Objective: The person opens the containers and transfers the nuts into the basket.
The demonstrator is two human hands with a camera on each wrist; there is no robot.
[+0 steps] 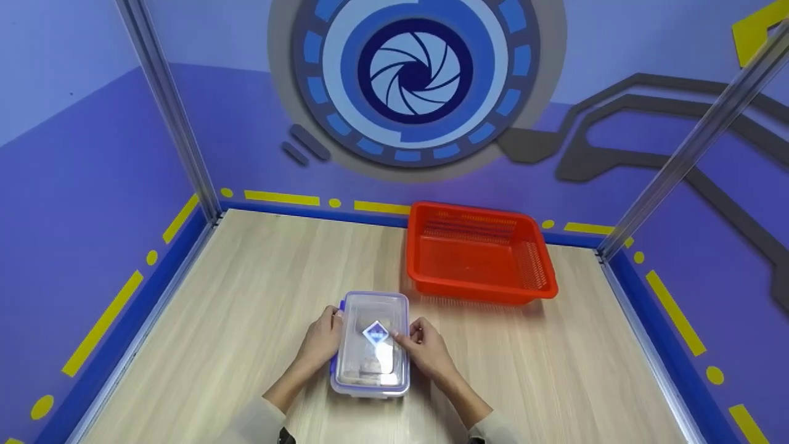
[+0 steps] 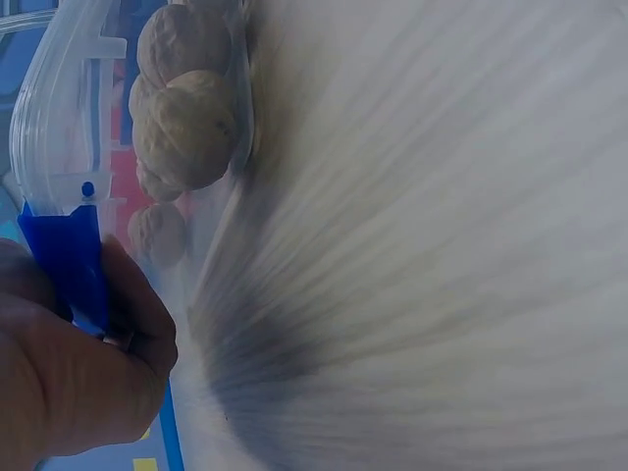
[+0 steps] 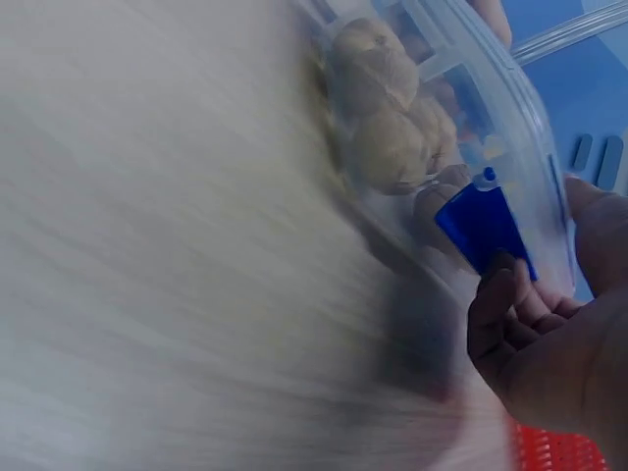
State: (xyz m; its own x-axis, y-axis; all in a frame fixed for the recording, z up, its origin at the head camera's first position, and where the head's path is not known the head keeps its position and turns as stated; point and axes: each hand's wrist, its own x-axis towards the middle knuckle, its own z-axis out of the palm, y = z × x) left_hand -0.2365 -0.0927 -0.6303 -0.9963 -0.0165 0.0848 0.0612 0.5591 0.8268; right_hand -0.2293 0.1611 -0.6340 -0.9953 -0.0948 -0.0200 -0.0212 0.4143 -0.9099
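A clear plastic food container [image 1: 373, 308] with a lid lies on the wooden table between both hands. Walnuts [image 2: 186, 128] show through its wall in both wrist views. Along its left side, the left hand [image 1: 323, 338] grips a blue clip [image 2: 64, 255] between thumb and fingers; that clip is partly hidden by the hand. At the opposite side the right hand [image 1: 428, 348] has its thumb on the lid's edge, while its curled fingers touch another blue clip [image 3: 481, 226] hanging outward from the wall. A diamond-shaped label [image 1: 375, 333] is on the lid.
Behind the container, to the right, stands a red plastic basket [image 1: 481, 290] near the back wall. Blue printed panels [image 1: 246, 135] and metal posts [image 1: 179, 117] border the wooden table [image 1: 277, 259] at the back and sides.
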